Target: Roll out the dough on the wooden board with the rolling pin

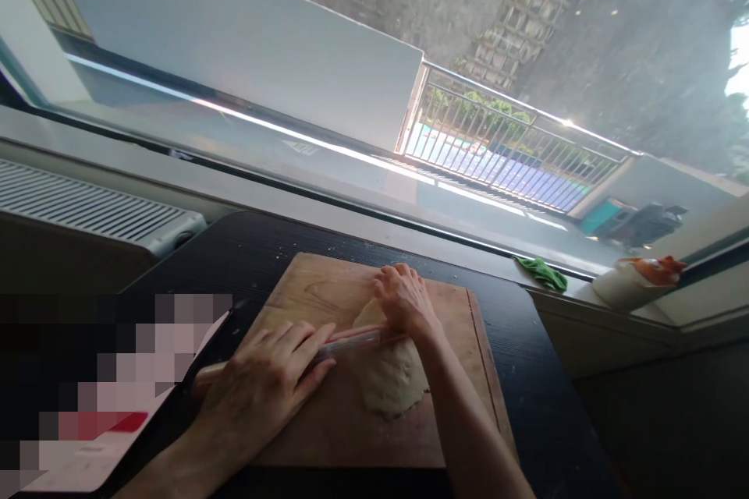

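My left hand [275, 366] is wrapped over a knife [356, 341], whose wooden handle sticks out on the left. Its long, shiny blade lies across a pale lump of dough [392, 383]. The blade's right end is hidden under my right hand [402, 298]. That hand has its fingers curled down at the far side of the dough, beyond the blade; the fingertips are partly hidden. Most of the visible dough bulges on the near side of the blade. Under it all is a wooden cutting board [319, 284].
The board lies on a dark table [527, 351] dusted with white specks. Beyond stands a wide window above a sill, with a green cloth [544, 273] and a white container [623, 284] at right. A radiator [99, 207] is at left; a pixelated pale item covers the lower left.
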`<state>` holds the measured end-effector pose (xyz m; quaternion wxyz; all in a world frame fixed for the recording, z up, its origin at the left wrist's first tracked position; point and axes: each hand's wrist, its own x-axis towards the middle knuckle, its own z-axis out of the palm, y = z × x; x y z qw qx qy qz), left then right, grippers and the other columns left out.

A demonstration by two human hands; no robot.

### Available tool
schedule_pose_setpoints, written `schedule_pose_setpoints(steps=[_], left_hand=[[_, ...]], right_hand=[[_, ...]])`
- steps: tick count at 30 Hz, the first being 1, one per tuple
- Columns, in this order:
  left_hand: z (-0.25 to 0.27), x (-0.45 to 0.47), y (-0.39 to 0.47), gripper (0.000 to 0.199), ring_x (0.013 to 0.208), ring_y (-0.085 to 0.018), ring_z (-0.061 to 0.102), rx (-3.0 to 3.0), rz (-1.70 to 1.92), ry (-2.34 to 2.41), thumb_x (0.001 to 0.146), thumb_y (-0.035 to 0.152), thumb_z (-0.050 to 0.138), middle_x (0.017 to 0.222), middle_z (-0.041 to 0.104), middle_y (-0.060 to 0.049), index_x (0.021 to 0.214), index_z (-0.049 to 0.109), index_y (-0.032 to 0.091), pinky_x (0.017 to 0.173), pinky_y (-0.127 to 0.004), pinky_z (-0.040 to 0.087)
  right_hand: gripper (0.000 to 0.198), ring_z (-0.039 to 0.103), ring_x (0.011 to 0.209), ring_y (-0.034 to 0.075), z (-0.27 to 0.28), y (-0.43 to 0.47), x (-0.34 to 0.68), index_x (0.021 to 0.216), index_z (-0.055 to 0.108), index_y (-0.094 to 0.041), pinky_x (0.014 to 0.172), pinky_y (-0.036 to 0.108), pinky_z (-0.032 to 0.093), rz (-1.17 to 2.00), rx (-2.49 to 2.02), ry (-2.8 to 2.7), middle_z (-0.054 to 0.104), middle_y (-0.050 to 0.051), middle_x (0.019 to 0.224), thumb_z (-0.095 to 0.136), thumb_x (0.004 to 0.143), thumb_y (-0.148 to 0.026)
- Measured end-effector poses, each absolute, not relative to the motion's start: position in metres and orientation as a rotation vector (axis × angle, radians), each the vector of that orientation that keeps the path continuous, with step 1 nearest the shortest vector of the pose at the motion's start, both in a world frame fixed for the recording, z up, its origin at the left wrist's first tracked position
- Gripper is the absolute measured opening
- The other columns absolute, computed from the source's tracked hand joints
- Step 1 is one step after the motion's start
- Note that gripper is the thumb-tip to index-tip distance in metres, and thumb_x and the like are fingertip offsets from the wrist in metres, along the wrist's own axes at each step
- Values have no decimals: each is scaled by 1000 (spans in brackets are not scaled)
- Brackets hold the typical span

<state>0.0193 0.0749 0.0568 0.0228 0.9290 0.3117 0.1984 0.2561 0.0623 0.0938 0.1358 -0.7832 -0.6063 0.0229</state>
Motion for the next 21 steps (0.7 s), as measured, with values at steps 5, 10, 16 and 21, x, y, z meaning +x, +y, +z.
schedule_pose_setpoints(steps=[5,10,16,21], left_hand=[[53,15,72,45,99,-21,58,2814,619,920,86,25,56,111,61,-3,131,49,31,85,-36,47],[48,14,74,46,100,-21,57,2773,637,946,86,33,57,113,60,-4,132,48,31,84,-35,48],[60,22,77,35,88,-18,61,2724,543,969,92,40,47,102,62,-3,125,54,31,73,-32,50],[54,18,67,43,92,-20,59,2758,604,1003,85,30,58,104,60,-2,127,52,34,77,-34,49]], right_hand=[[37,46,117,21,88,32,250,125,54,-25,99,36,33,54,-2206,-1814,55,5,127,38,96,-42],[37,50,111,22,90,39,248,125,53,-24,96,36,35,36,-2269,-1809,57,6,123,42,94,-41],[29,51,104,21,91,79,256,108,61,-24,90,35,39,77,-2303,-1845,58,7,113,40,95,-39],[36,44,120,21,90,38,250,123,55,-23,102,35,33,10,-2119,-1883,52,6,129,39,96,-41]])
